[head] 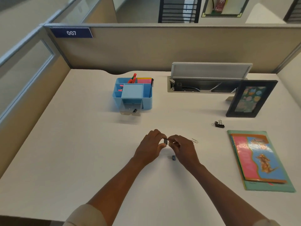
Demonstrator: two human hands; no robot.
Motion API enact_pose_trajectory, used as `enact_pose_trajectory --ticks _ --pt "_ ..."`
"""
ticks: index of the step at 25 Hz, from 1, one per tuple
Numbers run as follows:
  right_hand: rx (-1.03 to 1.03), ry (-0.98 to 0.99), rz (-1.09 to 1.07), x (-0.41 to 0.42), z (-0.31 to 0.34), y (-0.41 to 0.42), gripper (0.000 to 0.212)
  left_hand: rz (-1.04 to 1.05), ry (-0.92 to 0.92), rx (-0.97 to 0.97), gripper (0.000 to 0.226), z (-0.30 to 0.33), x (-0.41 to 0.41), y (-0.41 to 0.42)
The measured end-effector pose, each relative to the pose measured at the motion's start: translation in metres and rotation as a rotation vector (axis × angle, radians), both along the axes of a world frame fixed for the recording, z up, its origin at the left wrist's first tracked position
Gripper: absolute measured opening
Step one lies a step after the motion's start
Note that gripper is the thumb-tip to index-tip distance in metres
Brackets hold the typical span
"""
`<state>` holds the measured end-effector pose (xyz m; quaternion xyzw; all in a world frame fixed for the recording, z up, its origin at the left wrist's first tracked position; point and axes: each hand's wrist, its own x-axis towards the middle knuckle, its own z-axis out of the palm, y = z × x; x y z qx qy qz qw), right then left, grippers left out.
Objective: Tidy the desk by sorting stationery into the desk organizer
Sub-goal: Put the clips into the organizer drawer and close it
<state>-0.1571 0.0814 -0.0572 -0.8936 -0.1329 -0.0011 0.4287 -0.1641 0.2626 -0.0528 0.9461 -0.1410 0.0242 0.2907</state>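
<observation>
While our left hand [150,145] and right hand [180,146] pinch 1 small binder clip [165,141] together above the desk [81,144], the blue desk organizer [147,98] lies well ahead and slightly left, its drawer [130,110] pulled open toward us. The left hand sits nearer it; both forearms angle inward, fingers curled.

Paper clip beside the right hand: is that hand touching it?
Apart. The head view shows bare desk between the paper clip and the right hand, whose fingers are on the small binder clip.
</observation>
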Motion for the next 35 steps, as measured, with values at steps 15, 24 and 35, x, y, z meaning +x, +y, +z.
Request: enact_pose_trajectory --ticks 15,24,35 --pt "-0.214 -0.226 0.023 0.115 0.054 0.118 0.018 0.409 0.064 0.257 0.069 0.020 0.046 0.090" --pt "-0.574 -0.245 0.195 0.156 0.057 0.183 0.019 0.400 0.089 0.251 0.064 0.011 0.055 0.102" --pt "-0.600 -0.178 0.289 0.164 0.045 0.194 0.029 0.390 0.043 0.225 0.067 0.002 0.052 0.107"
